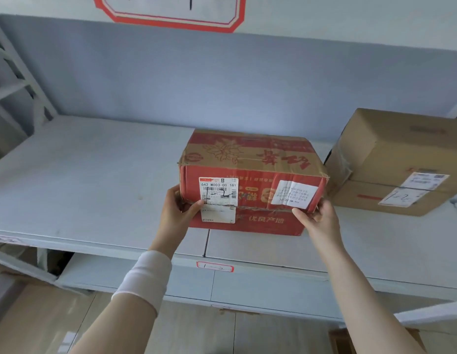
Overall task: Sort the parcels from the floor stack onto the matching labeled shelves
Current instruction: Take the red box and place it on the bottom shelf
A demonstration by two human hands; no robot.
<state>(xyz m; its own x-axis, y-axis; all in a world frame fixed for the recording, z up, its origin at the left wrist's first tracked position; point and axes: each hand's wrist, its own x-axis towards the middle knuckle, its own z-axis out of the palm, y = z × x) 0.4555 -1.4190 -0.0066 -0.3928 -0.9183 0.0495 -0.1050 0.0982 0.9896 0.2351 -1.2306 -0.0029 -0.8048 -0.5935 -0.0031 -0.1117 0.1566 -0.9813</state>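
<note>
- The grey shelf [94, 175] is seen with two parcels on it, so at least part of the sorting is judged done. The floor stack is out of view, and what is left cannot be told.
- The red parcel [250, 159] is placed near the middle of the shelf, close to its front edge. It appears to rest on the board but is not yet released.
- A plain brown parcel [390, 149] is already set down just to the right, apart from the red one, with "1-2" handwritten on its label.
- The left hand [176, 213] is closed round the red parcel's lower left corner, its thumb pressed on the shipping label [218, 192].
- The right hand [322, 218] is clasped on the lower right corner, its thumb laid below a white sticker.
- A small red-framed shelf tag [214, 267] on the front edge is read as "1-2", so the placement is judged a match.
</note>
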